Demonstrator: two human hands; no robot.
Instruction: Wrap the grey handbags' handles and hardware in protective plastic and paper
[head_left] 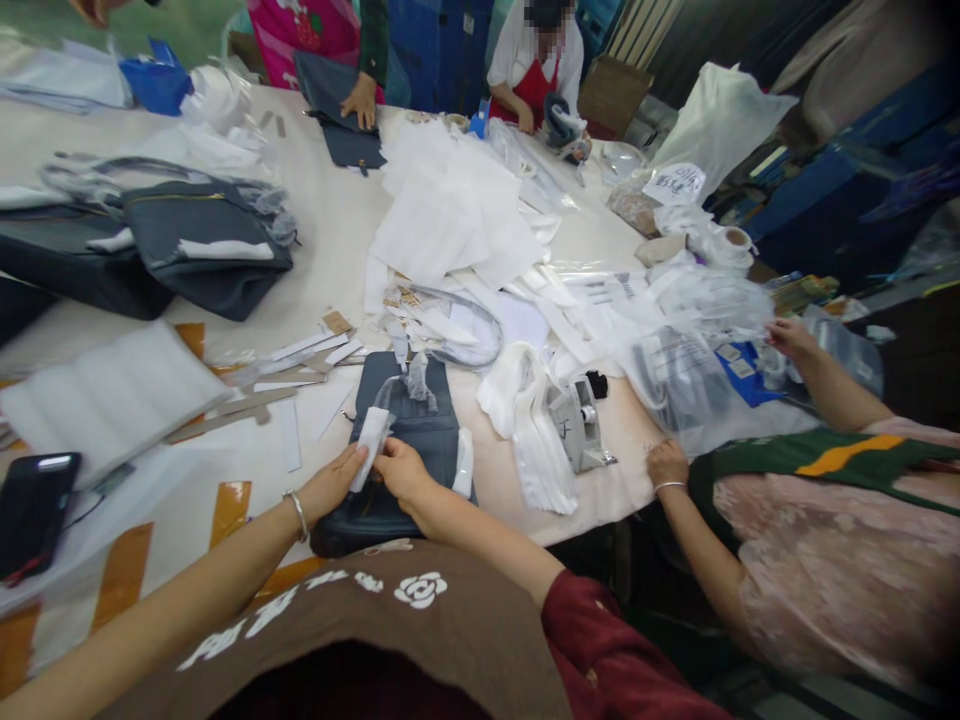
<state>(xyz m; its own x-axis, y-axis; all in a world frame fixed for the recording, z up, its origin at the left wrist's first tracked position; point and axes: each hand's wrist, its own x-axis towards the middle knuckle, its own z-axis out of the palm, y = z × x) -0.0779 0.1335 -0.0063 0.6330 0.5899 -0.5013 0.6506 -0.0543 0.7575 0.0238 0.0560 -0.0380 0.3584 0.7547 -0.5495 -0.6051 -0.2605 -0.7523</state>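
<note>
A dark blue-grey bag [420,410] lies flat on the table directly in front of me. Over its left side is a strip wrapped in white foam sheet [373,432], probably a strap or handle. My left hand [345,480] grips this wrapped strip from the left, with thumb and fingers closed. From the right, my right hand [405,472] pinches the edge of the same wrapping just above the bag. Crumpled see-through plastic [420,382] covers hardware at the bag's top. Another white-wrapped piece [464,463] rests along its right side.
A tape dispenser [577,425] and a stack of white foam strips [536,440] stand to the right. Foam sheets [450,210] spread behind. Finished-looking dark bags [210,240], a white foam pad [112,395] and a phone [36,510] are leftward. A co-worker's hand [667,465] touches the table edge.
</note>
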